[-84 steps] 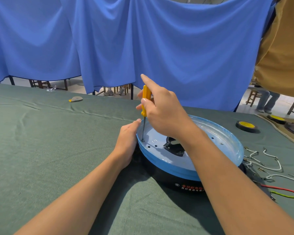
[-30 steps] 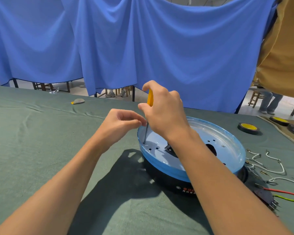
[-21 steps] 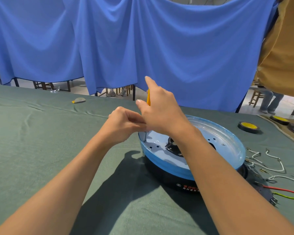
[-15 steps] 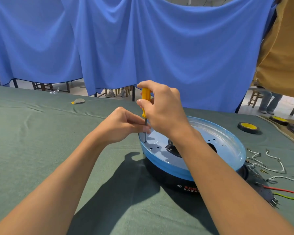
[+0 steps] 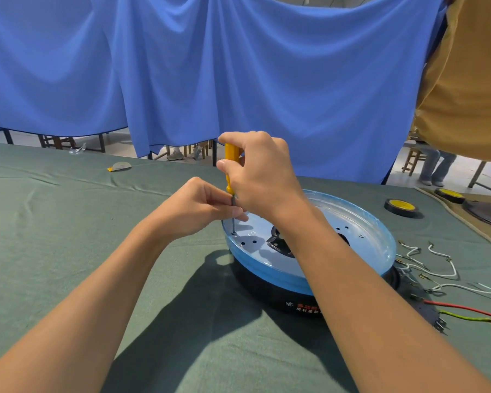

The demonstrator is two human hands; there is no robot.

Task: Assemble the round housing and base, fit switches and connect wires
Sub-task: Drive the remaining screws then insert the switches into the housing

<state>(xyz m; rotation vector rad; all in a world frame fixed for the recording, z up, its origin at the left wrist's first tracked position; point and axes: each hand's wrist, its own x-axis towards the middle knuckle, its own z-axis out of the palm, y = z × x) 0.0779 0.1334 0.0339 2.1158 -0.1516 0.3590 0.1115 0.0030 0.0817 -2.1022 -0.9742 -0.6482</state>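
Currently right hand (image 5: 262, 174) grips yellow-handled screwdriver (image 5: 230, 165) upright, tip on near-left rim of round blue-filmed metal housing (image 5: 363, 236) atop black base (image 5: 270, 290) on green cloth; left hand (image 5: 194, 209) pinches its shaft.

My one head camera looks forward and down, close above the round housing (image 5: 309, 245), blue curtain (image 5: 238, 66) beyond.
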